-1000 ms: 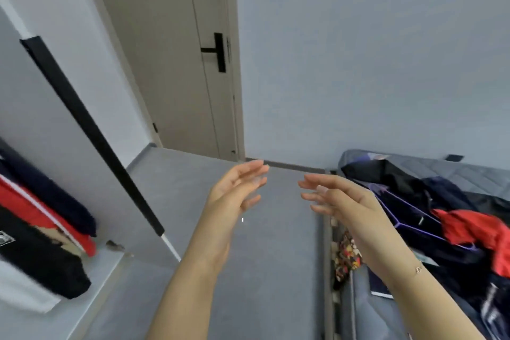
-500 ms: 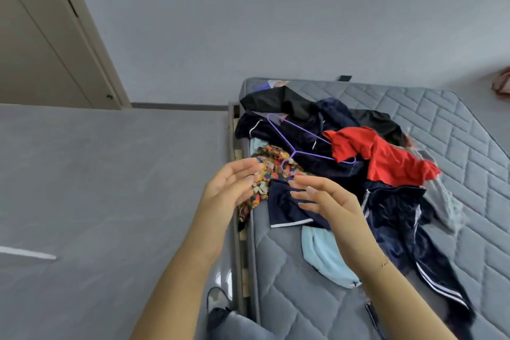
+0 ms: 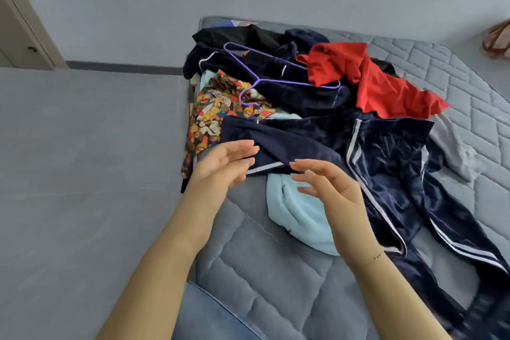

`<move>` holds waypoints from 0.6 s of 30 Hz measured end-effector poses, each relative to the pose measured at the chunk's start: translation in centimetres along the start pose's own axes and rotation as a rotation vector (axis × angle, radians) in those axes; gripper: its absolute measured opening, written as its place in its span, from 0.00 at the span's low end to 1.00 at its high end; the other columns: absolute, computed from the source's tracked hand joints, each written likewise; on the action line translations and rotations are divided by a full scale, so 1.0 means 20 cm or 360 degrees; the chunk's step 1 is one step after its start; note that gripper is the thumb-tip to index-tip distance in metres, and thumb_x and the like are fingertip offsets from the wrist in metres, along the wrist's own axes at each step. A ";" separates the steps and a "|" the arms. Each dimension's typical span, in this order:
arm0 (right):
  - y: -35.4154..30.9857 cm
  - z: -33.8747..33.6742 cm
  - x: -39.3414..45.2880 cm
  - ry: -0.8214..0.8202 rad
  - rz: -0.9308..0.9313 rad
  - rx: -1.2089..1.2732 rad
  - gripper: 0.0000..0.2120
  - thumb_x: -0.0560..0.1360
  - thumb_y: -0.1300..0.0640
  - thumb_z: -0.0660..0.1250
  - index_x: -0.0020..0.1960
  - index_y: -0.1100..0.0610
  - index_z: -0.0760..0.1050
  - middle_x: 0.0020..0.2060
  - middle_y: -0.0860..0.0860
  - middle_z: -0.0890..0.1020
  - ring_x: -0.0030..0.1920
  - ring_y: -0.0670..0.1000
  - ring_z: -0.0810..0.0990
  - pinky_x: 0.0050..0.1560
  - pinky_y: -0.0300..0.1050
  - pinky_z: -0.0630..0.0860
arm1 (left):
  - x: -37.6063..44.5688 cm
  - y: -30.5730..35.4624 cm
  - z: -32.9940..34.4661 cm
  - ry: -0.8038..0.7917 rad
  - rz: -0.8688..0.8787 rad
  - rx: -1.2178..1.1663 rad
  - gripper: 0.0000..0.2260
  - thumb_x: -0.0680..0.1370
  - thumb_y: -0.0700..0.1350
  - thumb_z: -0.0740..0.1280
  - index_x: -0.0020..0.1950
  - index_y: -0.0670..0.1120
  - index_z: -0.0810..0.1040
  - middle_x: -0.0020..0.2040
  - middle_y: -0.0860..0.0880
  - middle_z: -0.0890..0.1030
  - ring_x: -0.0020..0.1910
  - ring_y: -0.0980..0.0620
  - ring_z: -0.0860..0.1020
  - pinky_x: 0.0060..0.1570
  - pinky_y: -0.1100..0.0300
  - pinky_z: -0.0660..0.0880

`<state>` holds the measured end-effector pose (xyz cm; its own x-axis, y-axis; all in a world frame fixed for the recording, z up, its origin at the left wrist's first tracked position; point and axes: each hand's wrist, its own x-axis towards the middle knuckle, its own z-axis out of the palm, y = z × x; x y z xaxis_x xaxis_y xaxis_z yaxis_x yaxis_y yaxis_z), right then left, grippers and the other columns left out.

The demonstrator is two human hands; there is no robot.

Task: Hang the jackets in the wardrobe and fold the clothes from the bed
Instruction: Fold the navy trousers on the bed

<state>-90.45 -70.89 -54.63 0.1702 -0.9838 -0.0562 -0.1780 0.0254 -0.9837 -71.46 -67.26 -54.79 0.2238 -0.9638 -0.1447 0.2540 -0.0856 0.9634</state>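
Over the bed (image 3: 276,279), both hands' relaxed, empty fingers (image 3: 242,148) hover by the navy garment (image 3: 278,143).

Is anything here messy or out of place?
Yes. The clothes lie in a crumpled heap on the bed, none folded. A purple hanger lies bare on top of the pile, and a patterned garment spills over the mattress edge. Both hands hover open, the left hand and the right hand.

Head view, angled down, close over bed (image 3: 276,270) corner
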 end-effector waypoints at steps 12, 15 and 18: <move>0.40 -0.85 -0.09 0.0265 0.0155 -0.0355 0.08 0.77 0.56 0.66 0.51 0.44 0.81 0.45 0.46 0.83 0.43 0.40 0.78 0.47 0.40 0.74 | -0.14 -0.23 0.76 -0.0067 -0.0208 0.0060 0.12 0.79 0.37 0.65 0.58 0.48 0.81 0.56 0.52 0.84 0.57 0.54 0.81 0.57 0.57 0.76; 0.46 -0.93 0.06 0.0216 0.0166 -0.0624 0.05 0.78 0.53 0.66 0.53 0.48 0.78 0.50 0.45 0.81 0.47 0.39 0.78 0.48 0.42 0.73 | -0.10 -0.24 0.88 -0.0063 -0.0244 0.0030 0.11 0.80 0.38 0.64 0.59 0.47 0.80 0.56 0.51 0.84 0.57 0.53 0.81 0.59 0.54 0.76; 0.54 -0.95 0.25 0.0164 0.0170 -0.0942 0.18 0.79 0.49 0.65 0.64 0.58 0.74 0.62 0.51 0.76 0.57 0.50 0.77 0.50 0.45 0.72 | -0.06 -0.27 0.93 -0.0024 -0.0291 0.0004 0.11 0.79 0.38 0.64 0.58 0.48 0.81 0.54 0.52 0.84 0.57 0.53 0.81 0.59 0.53 0.76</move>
<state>-109.91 -78.97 -62.37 0.0321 -0.9941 -0.1036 -0.7022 0.0513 -0.7101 -90.64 -70.30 -55.65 0.1598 -0.9359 -0.3141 0.2869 -0.2604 0.9219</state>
